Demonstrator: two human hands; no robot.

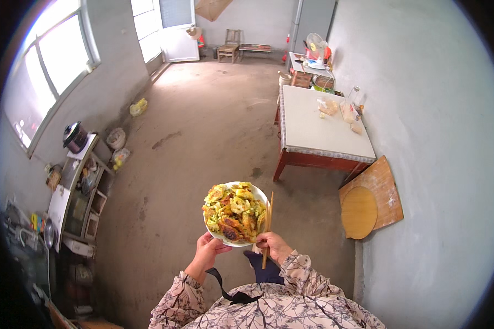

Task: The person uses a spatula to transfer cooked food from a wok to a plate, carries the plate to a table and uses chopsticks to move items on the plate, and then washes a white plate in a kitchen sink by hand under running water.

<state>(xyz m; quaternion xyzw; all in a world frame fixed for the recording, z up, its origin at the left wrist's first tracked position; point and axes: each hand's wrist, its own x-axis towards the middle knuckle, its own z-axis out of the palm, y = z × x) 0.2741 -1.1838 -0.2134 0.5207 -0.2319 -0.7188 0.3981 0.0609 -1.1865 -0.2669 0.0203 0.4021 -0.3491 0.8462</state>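
A round white plate point(264, 196) heaped with browned, yellow-green fried food point(235, 209) is held out before me at waist height. My left hand point(209, 250) grips its lower left rim, the thumb on top. At the lower right rim is my right hand point(273, 245), closed around a pair of wooden chopsticks point(268, 218) that point upward beside the plate. Whether its fingers also bear the plate's weight is partly hidden.
Ahead right stands a white-topped table point(321, 127) with plastic bags; wooden boards point(389, 201) lean on the wall near it. Along the left wall runs a shelf unit point(80, 209) with an electric pressure cooker point(75, 137). A wooden chair point(229, 46) stands at the far wall.
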